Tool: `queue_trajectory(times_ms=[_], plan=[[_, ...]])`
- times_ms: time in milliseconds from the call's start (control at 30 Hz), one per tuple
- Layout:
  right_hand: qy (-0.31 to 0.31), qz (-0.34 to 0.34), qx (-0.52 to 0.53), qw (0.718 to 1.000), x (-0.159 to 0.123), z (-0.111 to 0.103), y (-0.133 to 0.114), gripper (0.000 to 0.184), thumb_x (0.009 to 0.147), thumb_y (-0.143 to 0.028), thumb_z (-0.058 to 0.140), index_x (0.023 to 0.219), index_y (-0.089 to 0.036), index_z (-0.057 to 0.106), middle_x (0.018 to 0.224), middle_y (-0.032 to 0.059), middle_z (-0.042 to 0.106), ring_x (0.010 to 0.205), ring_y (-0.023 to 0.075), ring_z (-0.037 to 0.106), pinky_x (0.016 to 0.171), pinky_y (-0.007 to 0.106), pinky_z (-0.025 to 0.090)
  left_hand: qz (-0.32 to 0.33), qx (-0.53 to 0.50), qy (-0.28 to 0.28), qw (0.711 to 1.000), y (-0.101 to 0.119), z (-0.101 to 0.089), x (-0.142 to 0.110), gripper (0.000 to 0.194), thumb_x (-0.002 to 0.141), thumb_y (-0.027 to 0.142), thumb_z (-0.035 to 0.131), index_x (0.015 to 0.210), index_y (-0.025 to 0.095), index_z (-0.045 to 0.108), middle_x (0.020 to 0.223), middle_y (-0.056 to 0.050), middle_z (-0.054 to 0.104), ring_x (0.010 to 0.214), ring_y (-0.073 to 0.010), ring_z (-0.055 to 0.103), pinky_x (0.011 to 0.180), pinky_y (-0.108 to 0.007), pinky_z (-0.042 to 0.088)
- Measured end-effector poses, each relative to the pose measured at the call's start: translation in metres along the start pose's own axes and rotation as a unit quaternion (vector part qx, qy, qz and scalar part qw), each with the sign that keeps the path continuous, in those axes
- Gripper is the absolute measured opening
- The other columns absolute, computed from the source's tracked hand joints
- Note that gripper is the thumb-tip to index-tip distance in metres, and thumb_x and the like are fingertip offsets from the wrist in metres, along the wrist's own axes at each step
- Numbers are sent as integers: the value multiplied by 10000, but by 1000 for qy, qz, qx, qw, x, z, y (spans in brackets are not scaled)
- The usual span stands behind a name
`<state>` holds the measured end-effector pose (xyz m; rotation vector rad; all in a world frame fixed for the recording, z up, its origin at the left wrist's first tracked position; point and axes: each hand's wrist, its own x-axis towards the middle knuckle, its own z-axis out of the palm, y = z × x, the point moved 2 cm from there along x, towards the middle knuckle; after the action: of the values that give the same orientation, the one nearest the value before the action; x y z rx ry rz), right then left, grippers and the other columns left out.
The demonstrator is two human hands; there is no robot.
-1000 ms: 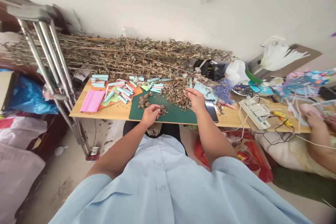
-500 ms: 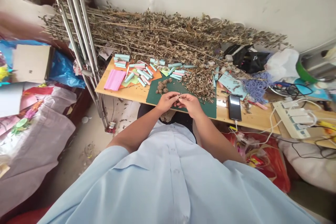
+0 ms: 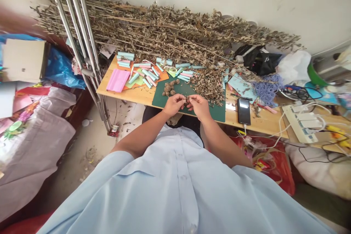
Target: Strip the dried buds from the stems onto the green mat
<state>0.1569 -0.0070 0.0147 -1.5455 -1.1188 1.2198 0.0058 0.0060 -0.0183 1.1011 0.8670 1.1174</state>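
My left hand (image 3: 172,105) and my right hand (image 3: 199,106) meet above the green cutting mat (image 3: 214,112), their fingertips pinching a small dark dried plant piece (image 3: 187,99). Just beyond my left hand lies a small heap of dried buds (image 3: 169,88). A loose pile of dried leaves (image 3: 208,86) sits to the right of it, beyond my right hand. Long dried leafy stems (image 3: 164,29) stretch along the back of the wooden table (image 3: 128,93). Teal and pink paper rolls (image 3: 145,73) lie on coloured paper at the left.
A pink paper sheet (image 3: 117,80) lies at the table's left. A phone (image 3: 244,111), purple cord (image 3: 267,89) and a cabled power strip (image 3: 298,122) sit to the right. Metal crutches (image 3: 79,44) lean at the left end. A red bag (image 3: 265,164) lies on the floor below.
My hands have come together from apart, and my right hand has left the leaf pile. The view has swung, and the other person's arm at the right has gone from view.
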Motion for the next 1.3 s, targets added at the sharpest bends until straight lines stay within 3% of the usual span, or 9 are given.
queue_trajectory(times_ms=[100,267,433,867,967,1167,1300], plan=[[20,-14,15,1000,2,-2,0,355,753,-465,681,987,-200,708,814,22,711,610,151,660,498,266,540,-6,11,0,1000,-1,1,1,176,801,288,694,856,142,612,617,45,568,487,-56,526,503,-193,396],[40,-17,38,998,5,-5,1,381,727,-433,721,1019,-189,735,628,-12,652,591,159,641,559,294,561,-23,-7,20,1000,2,3,3,213,807,312,704,908,153,603,579,54,552,453,-61,508,465,-189,365],[20,-13,51,998,2,-4,0,334,690,-443,775,903,-193,714,609,-19,640,562,149,630,502,264,529,-57,7,10,998,7,2,3,251,857,367,662,958,138,643,525,36,561,413,-60,456,429,-190,320],[27,-21,4,999,-3,3,-2,293,707,-459,746,802,-186,701,606,-14,626,524,120,564,443,226,446,-30,51,-42,997,8,1,3,321,856,450,659,867,130,682,573,20,566,486,-64,480,491,-197,359],[24,-22,-14,999,-3,4,-1,314,727,-486,722,832,-192,684,631,-10,638,549,132,590,453,229,460,-33,61,-47,996,7,0,4,306,852,433,662,853,127,681,588,13,574,487,-63,479,490,-197,349],[5,-36,-41,999,-3,3,1,459,764,-489,683,1135,-222,718,674,-13,656,559,152,610,480,268,520,-27,70,-58,995,5,0,5,233,847,358,653,870,128,678,601,16,577,487,-63,480,491,-198,349],[3,-49,-59,997,-5,0,-1,401,778,-462,680,1078,-207,757,667,2,671,553,163,632,501,294,554,-23,79,-57,995,5,0,5,204,851,331,639,849,129,662,579,25,554,485,-63,473,495,-195,345]])
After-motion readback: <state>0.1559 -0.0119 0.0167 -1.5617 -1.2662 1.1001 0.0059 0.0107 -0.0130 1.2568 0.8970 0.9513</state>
